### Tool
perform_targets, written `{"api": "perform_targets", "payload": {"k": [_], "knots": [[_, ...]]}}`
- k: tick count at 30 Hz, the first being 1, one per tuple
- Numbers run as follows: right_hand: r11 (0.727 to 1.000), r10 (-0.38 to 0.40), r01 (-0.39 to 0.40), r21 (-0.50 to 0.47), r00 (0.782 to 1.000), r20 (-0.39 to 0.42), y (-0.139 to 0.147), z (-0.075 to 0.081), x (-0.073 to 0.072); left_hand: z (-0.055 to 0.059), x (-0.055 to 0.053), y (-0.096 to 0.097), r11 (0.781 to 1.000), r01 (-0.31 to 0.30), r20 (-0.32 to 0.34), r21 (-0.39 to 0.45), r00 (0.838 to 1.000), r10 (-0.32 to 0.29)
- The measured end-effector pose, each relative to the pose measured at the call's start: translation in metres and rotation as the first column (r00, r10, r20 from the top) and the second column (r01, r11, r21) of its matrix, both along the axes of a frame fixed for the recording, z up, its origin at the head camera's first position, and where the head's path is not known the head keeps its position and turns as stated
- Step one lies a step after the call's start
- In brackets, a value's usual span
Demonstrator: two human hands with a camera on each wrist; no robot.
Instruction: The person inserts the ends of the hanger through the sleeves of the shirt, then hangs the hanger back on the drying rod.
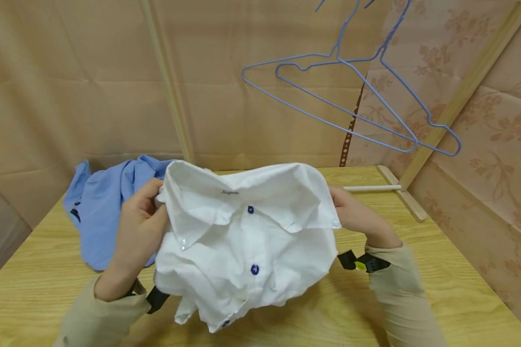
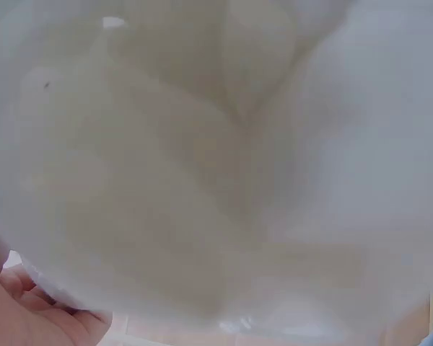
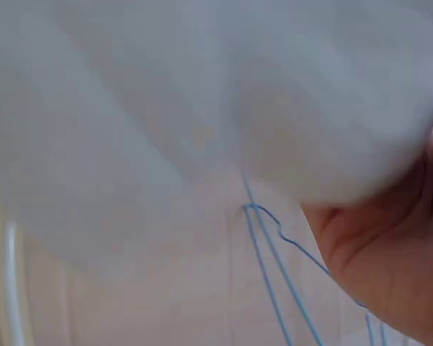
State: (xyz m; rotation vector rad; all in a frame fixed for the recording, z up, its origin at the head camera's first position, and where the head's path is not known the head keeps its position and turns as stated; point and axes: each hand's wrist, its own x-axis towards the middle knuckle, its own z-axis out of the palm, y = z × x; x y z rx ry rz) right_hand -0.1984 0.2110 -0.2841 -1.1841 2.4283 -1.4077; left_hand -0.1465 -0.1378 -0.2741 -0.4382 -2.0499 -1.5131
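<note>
"While the left hand [image 1: 139, 231] and the right hand [image 1: 358, 214] were raised in front of the person, what was between them?"

"A white shirt [image 1: 226, 262]. It was held up over the wooden table [image 1: 456, 289], its collar [image 1: 195, 207] spread wide and the rest hanging bunched below, with dark blue buttons [image 1: 254, 269] down the front."

"How did the left hand have it?"

"By the end of the collar on that side, thumb and fingers clamped on the cloth."

"And the right hand?"

"It gripped the opposite end. Its fingertips were behind the fabric, so their exact placing could not be told. In both wrist views pale cloth, blurred, filled most of the frame, with part of each hand at its edge."

"Did the shirt's lower edge touch the tabletop?"

"That could not be told."

"What else was near?"

"A blue garment [image 1: 108, 217] lay heaped on the table, just beyond the left hand and partly hidden by it. Two blue wire hangers [image 1: 338, 50] hung above and behind the shirt, to the right, overlapping each other. Below them a white rod [image 1: 373, 188] ran to a wooden base [image 1: 412, 205] at the table's far right."

"And the arms?"

"Beige sleeves [image 1: 408, 299] covered them, and black fittings [image 1: 377, 263] showed at both wrists."
</note>
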Motion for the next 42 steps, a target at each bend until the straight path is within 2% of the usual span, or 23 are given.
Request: {"api": "perform_targets", "payload": {"k": [2, 4, 6, 7, 9, 11, 13, 15, 16, 19, 22, 23, 26, 27, 29, 31, 32, 34, 36, 37, 39, 41, 42], "knots": [[0.995, -0.077, 0.077, -0.069, 0.997, 0.001, 0.002, 0.004, 0.003, 0.0, 0.0, -0.001, 1.0, 0.008, 0.016, -0.002, 1.0, -0.008], [0.973, -0.177, 0.174, -0.153, 0.984, -0.002, 0.002, 0.008, 0.006, 0.0, 0.001, -0.001, 1.0, 0.015, 0.028, -0.005, 0.999, -0.014], [0.928, -0.3, 0.284, -0.242, 0.953, -0.033, 0.001, 0.013, 0.01, 0.001, 0.001, -0.002, 1.0, 0.012, 0.03, -0.018, 0.999, -0.011], [0.9, -0.36, 0.323, -0.292, 0.929, -0.083, 0.0, 0.015, 0.012, 0.001, 0.001, -0.002, 1.0, 0.008, 0.026, -0.026, 1.0, -0.007], [0.841, -0.477, 0.388, -0.377, 0.86, -0.18, -0.001, 0.019, 0.014, 0.001, 0.002, -0.002, 0.999, -0.004, 0.014, -0.046, 1.0, 0.004], [0.786, -0.58, 0.44, -0.433, 0.768, -0.272, 0.0, 0.022, 0.016, 0.0, 0.002, -0.002, 0.997, -0.019, -0.015, -0.079, 1.0, 0.018], [0.74, -0.656, 0.478, -0.474, 0.67, -0.347, 0.003, 0.024, 0.017, 0.0, 0.002, -0.004, 0.987, -0.039, -0.095, -0.155, 0.995, 0.024], [0.705, -0.702, 0.513, -0.49, 0.603, -0.379, 0.007, 0.026, 0.02, -0.001, 0.001, -0.006, 0.961, -0.08, -0.207, -0.264, 0.978, 0.025], [0.691, -0.72, 0.529, -0.492, 0.566, -0.402, 0.01, 0.027, 0.021, -0.001, 0.001, -0.007, 0.944, -0.105, -0.267, -0.312, 0.963, 0.019], [0.661, -0.75, 0.543, -0.518, 0.486, -0.448, 0.016, 0.031, 0.024, 0.0, 0.002, -0.01, 0.888, -0.171, -0.397, -0.427, 0.918, -0.014], [0.627, -0.778, 0.553, -0.549, 0.405, -0.48, 0.017, 0.032, 0.025, 0.0, 0.004, -0.011, 0.884, -0.154, -0.403, -0.442, 0.914, -0.043], [0.608, -0.792, 0.558, -0.565, 0.37, -0.486, 0.017, 0.033, 0.025, 0.0, 0.004, -0.01, 0.883, -0.147, -0.401, -0.446, 0.915, -0.05], [0.514, -0.848, 0.583, -0.629, 0.233, -0.476, 0.016, 0.034, 0.026, 0.001, 0.007, -0.009, 0.877, -0.132, -0.4, -0.463, 0.914, -0.074], [0.476, -0.867, 0.587, -0.655, 0.188, -0.462, 0.016, 0.034, 0.027, 0.002, 0.009, -0.009, 0.869, -0.111, -0.38, -0.482, 0.92, -0.093], [0.404, -0.899, 0.58, -0.708, 0.11, -0.423, 0.015, 0.035, 0.028, 0.004, 0.013, -0.008, 0.845, -0.033, -0.312, -0.534, 0.936, -0.161], [0.356, -0.916, 0.573, -0.739, 0.059, -0.396, 0.015, 0.036, 0.028, 0.006, 0.016, -0.007, 0.806, 0.092, -0.215, -0.585, 0.94, -0.264], [0.349, -0.916, 0.576, -0.739, 0.044, -0.398, 0.014, 0.036, 0.027, 0.007, 0.017, -0.006, 0.784, 0.162, -0.161, -0.599, 0.935, -0.317], [0.361, -0.904, 0.593, -0.72, 0.034, -0.425, 0.014, 0.034, 0.025, 0.007, 0.017, -0.005, 0.743, 0.286, -0.082, -0.605, 0.906, -0.416], [0.405, -0.873, 0.64, -0.653, 0.057, -0.485, 0.015, 0.031, 0.02, 0.006, 0.015, -0.005, 0.711, 0.356, -0.047, -0.606, 0.876, -0.479], [0.437, -0.851, 0.665, -0.605, 0.088, -0.518, 0.015, 0.029, 0.018, 0.005, 0.012, -0.006, 0.706, 0.38, -0.034, -0.598, 0.868, -0.496], [0.507, -0.797, 0.715, -0.481, 0.177, -0.578, 0.017, 0.024, 0.013, 0.001, 0.007, -0.009, 0.708, 0.421, 0.007, -0.567, 0.862, -0.508], [0.591, -0.719, 0.735, -0.332, 0.293, -0.63, 0.019, 0.02, 0.008, -0.002, 0.002, -0.011, 0.719, 0.45, 0.063, -0.529, 0.866, -0.496], [0.639, -0.669, 0.727, -0.253, 0.362, -0.649, 0.02, 0.019, 0.007, -0.004, 0.0, -0.012, 0.731, 0.468, 0.093, -0.496, 0.866, -0.491]]}}
